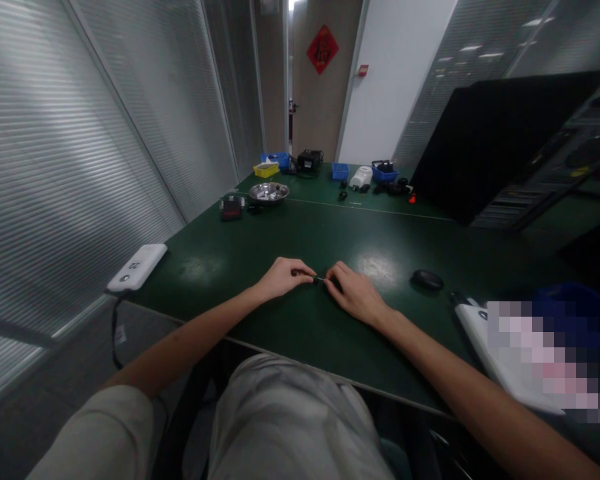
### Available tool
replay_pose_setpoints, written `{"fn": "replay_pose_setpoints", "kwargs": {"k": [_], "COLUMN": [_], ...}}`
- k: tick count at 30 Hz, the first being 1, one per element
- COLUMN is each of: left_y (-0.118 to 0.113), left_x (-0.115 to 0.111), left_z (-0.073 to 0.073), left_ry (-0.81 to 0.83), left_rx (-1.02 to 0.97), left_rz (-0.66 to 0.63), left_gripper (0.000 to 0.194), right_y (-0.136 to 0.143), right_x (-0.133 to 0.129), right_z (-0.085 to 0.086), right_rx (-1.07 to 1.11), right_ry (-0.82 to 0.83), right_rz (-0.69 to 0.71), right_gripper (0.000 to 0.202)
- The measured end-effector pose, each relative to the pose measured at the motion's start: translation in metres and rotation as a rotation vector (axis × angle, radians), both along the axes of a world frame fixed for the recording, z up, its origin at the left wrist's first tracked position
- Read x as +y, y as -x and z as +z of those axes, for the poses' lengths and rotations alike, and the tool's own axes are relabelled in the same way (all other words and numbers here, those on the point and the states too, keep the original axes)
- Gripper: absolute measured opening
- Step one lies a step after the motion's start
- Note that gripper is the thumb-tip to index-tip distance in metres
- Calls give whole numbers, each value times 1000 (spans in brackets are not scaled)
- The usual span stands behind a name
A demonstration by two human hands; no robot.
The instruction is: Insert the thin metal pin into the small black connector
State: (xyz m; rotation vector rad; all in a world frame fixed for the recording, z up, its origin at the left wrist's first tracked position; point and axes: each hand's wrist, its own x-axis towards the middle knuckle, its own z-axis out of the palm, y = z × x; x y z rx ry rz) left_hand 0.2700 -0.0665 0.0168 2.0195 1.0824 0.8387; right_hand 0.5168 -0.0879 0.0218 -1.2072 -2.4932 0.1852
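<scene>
Over the green table (210, 260), my left hand (284, 277) pinches a small black part (316, 281) between thumb and fingertips. Facing it, my right hand (353, 291) has its fingers closed at the end of a thin light-coloured rod (321, 279). The rod reaches across the small gap between the hands to the black part. Whether it is inserted or only touching is too small to tell. Both hands are low over the tabletop, and the rod's right end is hidden by my right fingers.
A black mouse (427, 280) lies right of my right hand. A white power bank (139, 267) sits at the left edge with a cable. Farther back stand a metal bowl (269, 193), a yellow tray (266, 171), blue trays (340, 172) and a tilted black monitor (500, 133).
</scene>
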Motion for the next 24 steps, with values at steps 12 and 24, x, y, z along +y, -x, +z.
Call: {"fn": "replay_pose_setpoints", "kwargs": {"k": [12, 24], "left_y": [1, 6], "left_x": [2, 10], "left_z": [-2, -2], "left_ry": [14, -21], "left_rx": [9, -42], "left_rz": [-4, 23], "left_gripper": [21, 27], "right_y": [11, 11], "right_x": [1, 0], "right_z": [-1, -1], "right_rx": [-33, -49], "right_ry": [-51, -64], "right_rz": [43, 27], "right_gripper": [19, 19]}}
